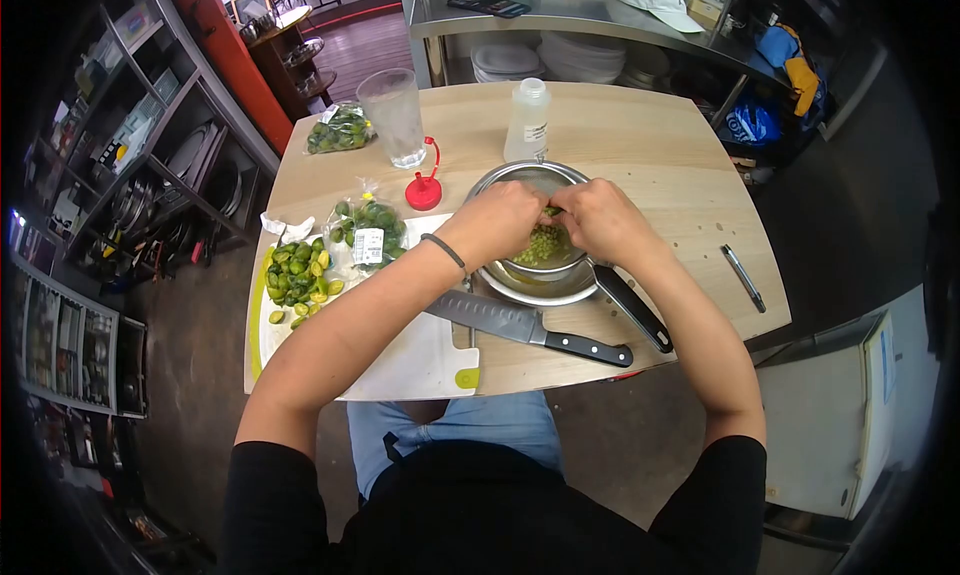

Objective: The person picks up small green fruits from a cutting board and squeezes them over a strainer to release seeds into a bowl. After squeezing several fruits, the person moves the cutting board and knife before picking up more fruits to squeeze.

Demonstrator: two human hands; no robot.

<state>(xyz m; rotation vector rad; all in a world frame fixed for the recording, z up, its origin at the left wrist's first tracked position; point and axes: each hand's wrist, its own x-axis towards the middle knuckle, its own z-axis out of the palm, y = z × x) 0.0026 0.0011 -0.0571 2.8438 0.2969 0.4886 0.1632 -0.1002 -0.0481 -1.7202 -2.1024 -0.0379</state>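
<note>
Both hands are over the steel bowl (535, 285), left hand (497, 222) and right hand (592, 218) clenched together on a green fruit (551, 213) pinched between the fingertips. Green pulp (542, 247) lies in the bowl just beneath. A knife (530, 328) rests beside it on the table (640, 145).

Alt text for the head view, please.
Both hands, left hand and right hand, squeeze green fruit pulp over a metal strainer on a wooden table. A knife and cutting board with halved green fruits lie nearby.
</note>
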